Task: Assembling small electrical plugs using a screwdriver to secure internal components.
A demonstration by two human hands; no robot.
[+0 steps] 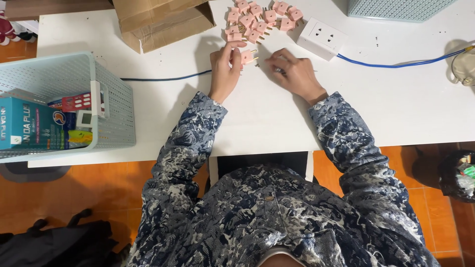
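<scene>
White surface (pixel 277 118) is hosting plug sorting: left hand (pixel 225 66) is pinching a pink plug (pixel 247 57), right hand (pixel 296 73) is curling over something small, pile of pink plugs (pixel 260 19) waiting just beyond.

Teal box (pixel 29 129) in basket (pixel 116 106); cardboard box (pixel 163 22) table-top.

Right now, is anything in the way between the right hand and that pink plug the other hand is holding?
Nothing visible. Only bare white table lies between the right hand and the pink plug that the left hand fingers pinch.
</scene>
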